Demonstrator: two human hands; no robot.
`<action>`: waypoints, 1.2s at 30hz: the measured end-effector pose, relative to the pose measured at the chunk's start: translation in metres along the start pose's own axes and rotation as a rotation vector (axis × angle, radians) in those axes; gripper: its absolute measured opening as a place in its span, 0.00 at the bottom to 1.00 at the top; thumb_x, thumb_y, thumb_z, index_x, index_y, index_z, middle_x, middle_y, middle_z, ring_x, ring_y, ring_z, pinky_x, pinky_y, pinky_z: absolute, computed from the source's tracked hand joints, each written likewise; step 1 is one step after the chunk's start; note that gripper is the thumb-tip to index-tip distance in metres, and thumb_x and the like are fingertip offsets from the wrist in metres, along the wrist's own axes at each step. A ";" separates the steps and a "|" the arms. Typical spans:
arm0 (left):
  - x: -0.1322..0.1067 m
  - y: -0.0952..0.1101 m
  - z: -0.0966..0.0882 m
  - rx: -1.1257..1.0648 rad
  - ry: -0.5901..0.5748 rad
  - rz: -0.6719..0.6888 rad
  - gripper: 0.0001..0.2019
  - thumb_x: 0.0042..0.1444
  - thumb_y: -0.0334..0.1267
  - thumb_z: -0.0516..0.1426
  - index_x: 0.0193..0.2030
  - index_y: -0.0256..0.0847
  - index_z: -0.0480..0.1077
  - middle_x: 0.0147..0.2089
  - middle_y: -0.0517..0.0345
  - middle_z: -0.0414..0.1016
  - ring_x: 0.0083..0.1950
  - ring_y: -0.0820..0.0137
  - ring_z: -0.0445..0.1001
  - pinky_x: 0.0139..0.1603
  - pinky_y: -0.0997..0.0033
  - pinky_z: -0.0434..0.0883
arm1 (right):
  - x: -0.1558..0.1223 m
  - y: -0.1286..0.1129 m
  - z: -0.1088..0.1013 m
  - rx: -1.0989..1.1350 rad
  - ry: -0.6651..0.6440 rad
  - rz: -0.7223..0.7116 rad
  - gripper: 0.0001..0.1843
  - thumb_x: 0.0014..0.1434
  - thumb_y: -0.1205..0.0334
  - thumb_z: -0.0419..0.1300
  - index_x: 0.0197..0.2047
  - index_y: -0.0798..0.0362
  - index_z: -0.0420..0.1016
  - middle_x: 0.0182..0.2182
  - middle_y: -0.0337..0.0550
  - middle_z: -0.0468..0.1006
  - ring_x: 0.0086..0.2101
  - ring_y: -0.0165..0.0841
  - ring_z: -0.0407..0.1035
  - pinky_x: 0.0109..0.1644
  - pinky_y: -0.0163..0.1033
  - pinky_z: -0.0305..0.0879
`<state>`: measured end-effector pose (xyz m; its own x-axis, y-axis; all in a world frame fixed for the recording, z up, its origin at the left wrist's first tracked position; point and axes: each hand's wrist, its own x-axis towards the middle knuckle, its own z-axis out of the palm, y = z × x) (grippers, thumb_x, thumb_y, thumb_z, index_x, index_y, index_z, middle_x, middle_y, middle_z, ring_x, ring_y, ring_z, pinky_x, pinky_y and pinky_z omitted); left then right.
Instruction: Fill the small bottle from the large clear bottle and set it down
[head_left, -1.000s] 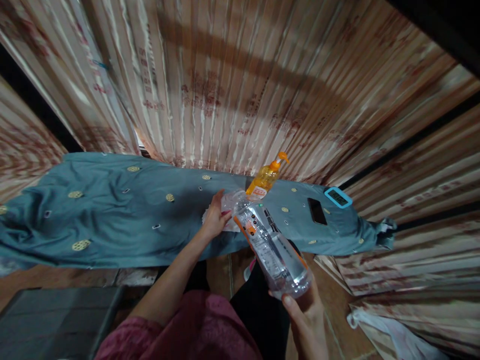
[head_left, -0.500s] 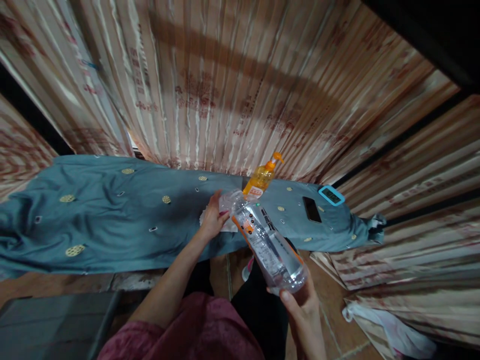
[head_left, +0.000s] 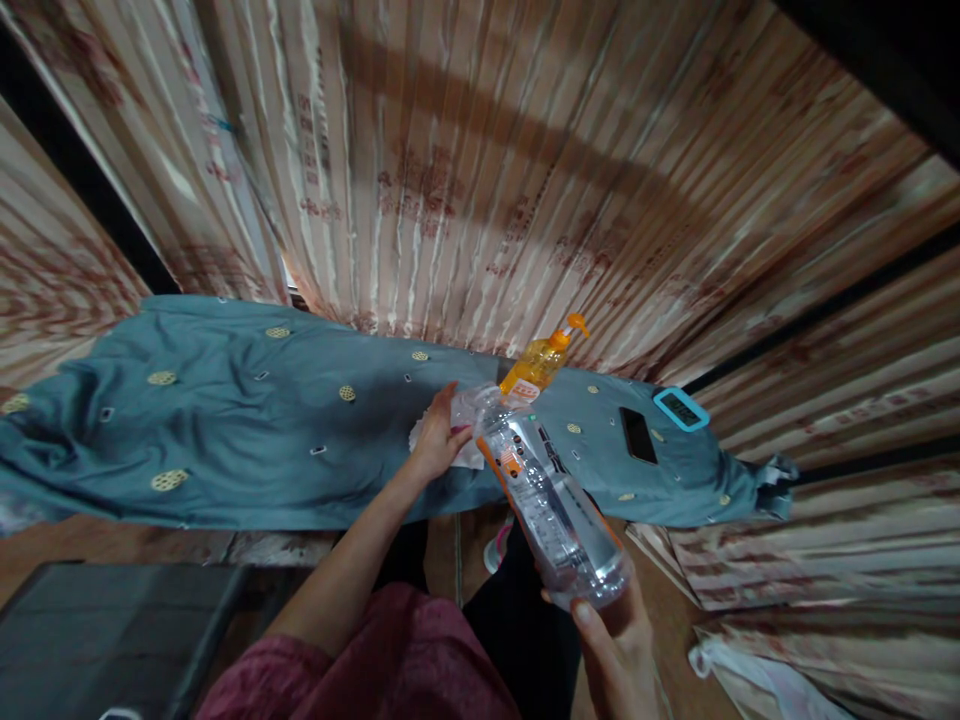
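A large clear plastic bottle (head_left: 559, 510) with an orange-edged label lies slanted in front of me, its neck end away from me to the left. My right hand (head_left: 619, 645) grips it round the base. At the neck end, my left hand (head_left: 439, 440) is closed on a clear, see-through plastic piece (head_left: 472, 402); its exact kind is unclear. White paper (head_left: 472, 455) shows beneath that hand. Just behind the bottle's neck is a pump bottle (head_left: 536, 365) of yellow-orange liquid with an orange pump head.
A blue-green patterned cloth (head_left: 247, 430) covers the long narrow surface. To the right lie a black phone (head_left: 638, 435) and a blue-framed digital clock (head_left: 681, 408). Pleated curtains (head_left: 465, 150) hang close behind. A dark box-like object (head_left: 120, 630) stands at the lower left.
The whole view has shifted slightly, moving the scene to the right. Both hands keep their hold on the bottle and the clear plastic piece, with little change between them.
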<state>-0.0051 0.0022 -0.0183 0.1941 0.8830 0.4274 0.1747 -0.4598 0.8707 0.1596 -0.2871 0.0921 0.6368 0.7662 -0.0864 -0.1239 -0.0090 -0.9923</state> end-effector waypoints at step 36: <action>-0.003 0.016 -0.004 -0.013 0.013 0.016 0.39 0.61 0.39 0.71 0.78 0.42 0.68 0.72 0.39 0.77 0.75 0.45 0.77 0.79 0.38 0.74 | 0.010 0.023 -0.020 -0.045 -0.047 -0.098 0.47 0.57 0.39 0.82 0.73 0.44 0.75 0.67 0.56 0.82 0.54 0.56 0.85 0.47 0.50 0.85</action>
<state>-0.0065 -0.0074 -0.0049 0.1844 0.8769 0.4438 0.1591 -0.4722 0.8670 0.1786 -0.2925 0.0663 0.6078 0.7940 0.0146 -0.0278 0.0397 -0.9988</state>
